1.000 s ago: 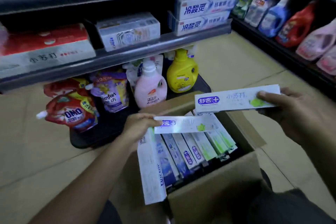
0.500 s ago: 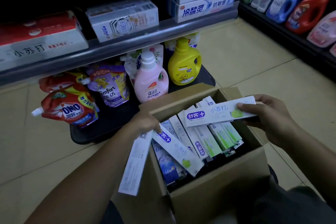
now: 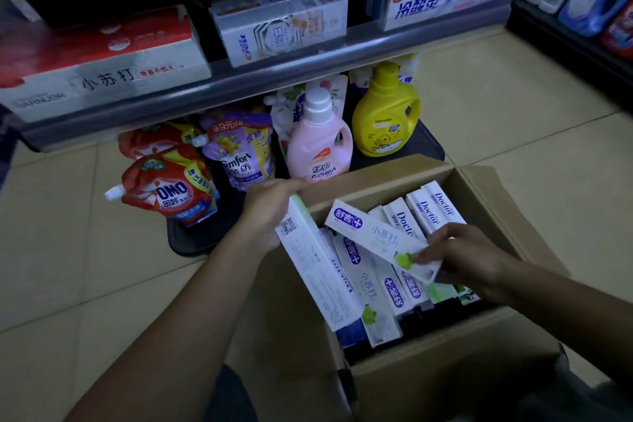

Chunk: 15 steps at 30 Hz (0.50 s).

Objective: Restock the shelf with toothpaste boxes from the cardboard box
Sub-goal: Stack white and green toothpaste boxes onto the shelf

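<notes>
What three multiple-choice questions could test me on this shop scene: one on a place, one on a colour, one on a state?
1. Where is the yellow bottle?
A) on the upper shelf
B) just right of the pink bottle
C) lying on its side

2. What colour is the OMO pouch, mostly?
A) red
B) black
C) white

3. What is the right hand doing?
A) hanging empty
B) pressing the floor
C) holding a toothpaste box over the cardboard box

Answers: B, it stands upright beside the pink bottle; A, its front is mostly red; C, its fingers grip that box's end.
</notes>
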{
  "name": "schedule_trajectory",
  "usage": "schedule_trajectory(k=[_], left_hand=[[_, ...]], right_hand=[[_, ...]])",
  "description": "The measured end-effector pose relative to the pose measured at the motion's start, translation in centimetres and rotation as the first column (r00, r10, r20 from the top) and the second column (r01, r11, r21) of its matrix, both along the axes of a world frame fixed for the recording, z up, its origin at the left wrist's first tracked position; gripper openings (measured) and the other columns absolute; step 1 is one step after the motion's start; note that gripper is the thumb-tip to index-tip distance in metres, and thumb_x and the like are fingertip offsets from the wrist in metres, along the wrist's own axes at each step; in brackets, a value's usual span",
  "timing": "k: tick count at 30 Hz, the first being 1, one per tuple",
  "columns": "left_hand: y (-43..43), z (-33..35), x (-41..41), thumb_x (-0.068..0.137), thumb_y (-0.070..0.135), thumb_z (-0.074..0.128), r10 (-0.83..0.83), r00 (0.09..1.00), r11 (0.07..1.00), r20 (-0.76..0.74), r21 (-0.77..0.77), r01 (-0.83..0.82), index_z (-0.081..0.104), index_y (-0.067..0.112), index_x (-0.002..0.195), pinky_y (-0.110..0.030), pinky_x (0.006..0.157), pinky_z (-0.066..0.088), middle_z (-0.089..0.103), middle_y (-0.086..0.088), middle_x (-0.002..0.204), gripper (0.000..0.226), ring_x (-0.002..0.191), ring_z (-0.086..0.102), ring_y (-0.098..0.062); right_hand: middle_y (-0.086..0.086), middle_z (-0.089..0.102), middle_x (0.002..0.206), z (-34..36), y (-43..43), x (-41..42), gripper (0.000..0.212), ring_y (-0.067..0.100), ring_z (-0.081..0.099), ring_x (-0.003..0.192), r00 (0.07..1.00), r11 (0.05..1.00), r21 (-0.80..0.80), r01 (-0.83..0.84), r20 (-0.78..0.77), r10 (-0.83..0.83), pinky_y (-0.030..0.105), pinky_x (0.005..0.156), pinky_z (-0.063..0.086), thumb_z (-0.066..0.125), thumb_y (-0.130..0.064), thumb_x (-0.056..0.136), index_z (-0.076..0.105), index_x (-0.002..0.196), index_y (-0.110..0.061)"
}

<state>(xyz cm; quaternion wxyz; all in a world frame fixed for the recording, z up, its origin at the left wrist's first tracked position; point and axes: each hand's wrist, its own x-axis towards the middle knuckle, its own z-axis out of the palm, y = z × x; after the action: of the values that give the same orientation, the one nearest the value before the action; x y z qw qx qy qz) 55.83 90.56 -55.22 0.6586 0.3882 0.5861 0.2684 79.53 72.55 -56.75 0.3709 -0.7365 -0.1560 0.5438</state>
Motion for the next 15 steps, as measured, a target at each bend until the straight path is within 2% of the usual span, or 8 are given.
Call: schedule_trajectory(k=[2, 4, 8, 10, 11, 13, 14, 15], left_hand=[[-0.1, 0.4, -0.2, 0.080, 0.021, 0.084, 0.028, 0.999, 0.999, 0.020, -0.025, -0.028, 0.065, 0.008, 0.075, -0.021, 0.043, 0.043, 0.049, -0.005, 0.051, 0.024, 0.040, 0.051, -0.018], [-0.2, 0.6, -0.4, 0.080, 0.022, 0.083, 0.056, 0.997, 0.998, 0.047, -0.045, -0.053, 0.063, 0.010, 0.072, -0.021, 0.043, 0.043, 0.049, -0.005, 0.053, 0.024, 0.042, 0.051, -0.019], [-0.6, 0.8, -0.5, 0.084, 0.017, 0.078, 0.145, 0.979, 0.987, 0.141, -0.094, -0.133, 0.061, 0.009, 0.075, -0.023, 0.045, 0.046, 0.050, -0.003, 0.054, 0.021, 0.041, 0.052, -0.019], [-0.6, 1.1, -0.6, 0.086, 0.017, 0.076, 0.188, 0.965, 0.980, 0.182, -0.105, -0.171, 0.061, 0.011, 0.073, -0.026, 0.047, 0.048, 0.049, -0.003, 0.056, 0.020, 0.043, 0.054, -0.021], [-0.5, 1.3, -0.6, 0.085, 0.017, 0.075, 0.215, 0.956, 0.975, 0.199, -0.099, -0.198, 0.063, 0.012, 0.073, -0.028, 0.051, 0.049, 0.050, -0.003, 0.058, 0.018, 0.047, 0.055, -0.022], [-0.4, 1.7, -0.9, 0.084, 0.019, 0.075, 0.267, 0.930, 0.964, 0.251, -0.087, -0.253, 0.065, 0.015, 0.075, -0.031, 0.060, 0.047, 0.051, -0.004, 0.065, 0.014, 0.057, 0.055, -0.024], [-0.4, 2.1, -1.1, 0.083, 0.020, 0.075, 0.289, 0.913, 0.957, 0.289, -0.080, -0.278, 0.064, 0.017, 0.075, -0.032, 0.064, 0.046, 0.050, -0.004, 0.069, 0.014, 0.061, 0.054, -0.024], [-0.5, 2.5, -1.2, 0.084, 0.020, 0.074, 0.308, 0.891, 0.950, 0.332, -0.065, -0.304, 0.063, 0.018, 0.074, -0.034, 0.067, 0.045, 0.050, -0.003, 0.071, 0.015, 0.064, 0.054, -0.025]], right_hand=[[0.009, 0.069, 0.084, -1.4, -0.3, -0.3, 0.041, 0.021, 0.062, 0.063, 0.917, 0.941, -0.167, -0.294, 0.230, 0.327, 0.030, 0.058, 0.048, 0.093, -0.015, 0.067, 0.060, 0.091, -0.012], [0.001, 0.069, 0.089, -2.2, -0.4, -1.3, 0.047, 0.017, 0.065, 0.070, 0.698, 0.780, -0.314, -0.541, 0.351, 0.625, 0.032, 0.063, 0.050, 0.094, -0.037, 0.063, 0.062, 0.094, -0.023], [-0.013, 0.062, 0.093, -2.7, 0.0, -3.8, 0.042, 0.007, 0.061, 0.085, 0.352, 0.491, -0.423, -0.761, 0.367, 0.861, 0.027, 0.070, 0.049, 0.086, -0.054, 0.070, 0.058, 0.091, -0.030], [-0.009, 0.066, 0.100, -1.9, 0.5, -4.2, 0.038, 0.011, 0.063, 0.090, 0.274, 0.455, -0.428, -0.781, 0.419, 0.866, 0.028, 0.076, 0.051, 0.081, -0.053, 0.077, 0.062, 0.099, -0.030], [-0.005, 0.068, 0.100, -1.1, 0.8, -4.1, 0.032, 0.014, 0.066, 0.090, 0.331, 0.522, -0.378, -0.765, 0.464, 0.822, 0.029, 0.077, 0.053, 0.079, -0.049, 0.081, 0.064, 0.100, -0.027], [0.002, 0.071, 0.091, 1.0, 1.6, -3.7, 0.028, 0.024, 0.072, 0.082, 0.684, 0.774, -0.111, -0.623, 0.401, 0.609, 0.036, 0.072, 0.058, 0.073, -0.044, 0.089, 0.068, 0.090, -0.016], [0.009, 0.071, 0.091, 2.2, 1.9, -3.6, 0.036, 0.030, 0.073, 0.080, 0.852, 0.871, 0.009, -0.492, 0.212, 0.479, 0.039, 0.071, 0.059, 0.071, -0.048, 0.090, 0.070, 0.092, -0.012], [0.016, 0.071, 0.097, 3.4, 2.1, -3.6, 0.045, 0.037, 0.074, 0.081, 0.921, 0.920, 0.075, -0.384, -0.034, 0.387, 0.042, 0.072, 0.061, 0.070, -0.055, 0.088, 0.071, 0.100, -0.012]])
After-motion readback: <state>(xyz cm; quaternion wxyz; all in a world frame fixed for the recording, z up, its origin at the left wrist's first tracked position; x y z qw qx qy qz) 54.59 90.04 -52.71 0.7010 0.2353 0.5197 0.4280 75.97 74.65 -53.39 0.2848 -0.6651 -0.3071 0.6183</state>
